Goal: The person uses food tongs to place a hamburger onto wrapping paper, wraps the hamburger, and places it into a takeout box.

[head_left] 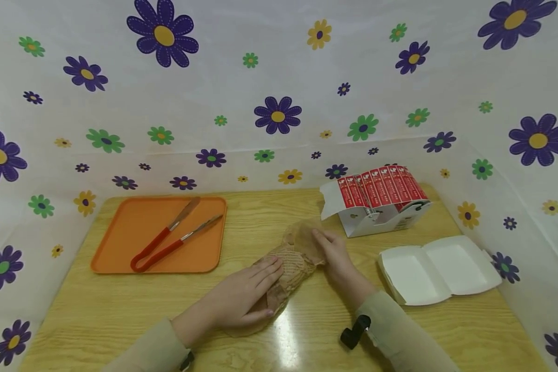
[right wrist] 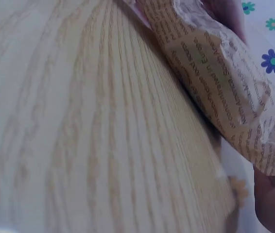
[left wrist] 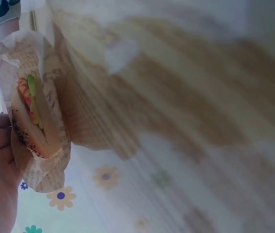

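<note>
A sandwich (left wrist: 34, 124) with a seeded bun and green and red filling shows inside printed brown wrapping paper (head_left: 290, 263) in the left wrist view. From above, the paper covers it on the table. My left hand (head_left: 246, 292) rests across the near part of the bundle, fingers extended and thumb spread along its near side. At the far right end, my right hand (head_left: 337, 253) pinches the loose paper between thumb and fingers. The right wrist view shows the printed side of the paper (right wrist: 225, 77), with part of the right hand (right wrist: 273, 199) at its end.
An orange tray (head_left: 200, 258) at the left holds red-handled tongs (head_left: 160, 248). A white box of red packets (head_left: 381, 186) stands at the back right. In front of it lies an open white clamshell box (head_left: 460, 268). Flower-printed cloth (head_left: 232, 103) surrounds the wooden table (head_left: 107, 315).
</note>
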Tool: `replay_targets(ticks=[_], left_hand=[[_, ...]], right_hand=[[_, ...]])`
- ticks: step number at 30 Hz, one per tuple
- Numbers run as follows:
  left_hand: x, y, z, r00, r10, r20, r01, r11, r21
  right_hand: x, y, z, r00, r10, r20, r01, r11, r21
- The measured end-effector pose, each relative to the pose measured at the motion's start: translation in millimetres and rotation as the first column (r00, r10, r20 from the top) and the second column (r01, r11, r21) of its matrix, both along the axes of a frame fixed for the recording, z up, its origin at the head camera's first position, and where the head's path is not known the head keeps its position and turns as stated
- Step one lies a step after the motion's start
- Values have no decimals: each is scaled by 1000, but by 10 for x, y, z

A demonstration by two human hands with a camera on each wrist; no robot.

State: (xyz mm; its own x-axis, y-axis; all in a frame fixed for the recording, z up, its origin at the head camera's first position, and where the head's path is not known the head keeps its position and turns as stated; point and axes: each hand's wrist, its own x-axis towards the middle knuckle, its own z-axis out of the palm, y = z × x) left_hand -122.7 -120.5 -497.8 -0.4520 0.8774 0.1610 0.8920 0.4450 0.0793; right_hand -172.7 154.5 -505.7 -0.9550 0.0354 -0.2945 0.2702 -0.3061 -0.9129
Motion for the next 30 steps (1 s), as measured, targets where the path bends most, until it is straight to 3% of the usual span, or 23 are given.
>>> replay_targets(ticks=[9,12,16,19,21,24,30], left_hand=[[9,-1,11,1000,3,-22,-3,1000,10],[14,1,17,1000,4,-27,-4,1000,5],[15,8,23,1000,2,-26,-2,1000,0],[13,11,22,1000,-1,-28,1,1000,-4],[11,13,19,999,-6,-36,6,1000,-4],[10,12,10,998,-16,-57,16,1000,-5],[14,8,-3,998,-24,-65,23,1000,-14]], right_hand=[[97,-66,90,997,75,18,-74,996,-44],[119,-68,110,993,114,-3,-114,993,-14],[144,-66,120,982,176,-74,-165,977,134],[178,-66,123,959,247,-137,-199,935,292],[211,-71,123,933,304,-191,-218,902,372],[262,-90,105,877,388,-284,-232,858,458],[337,-153,34,713,528,-462,-213,790,575]])
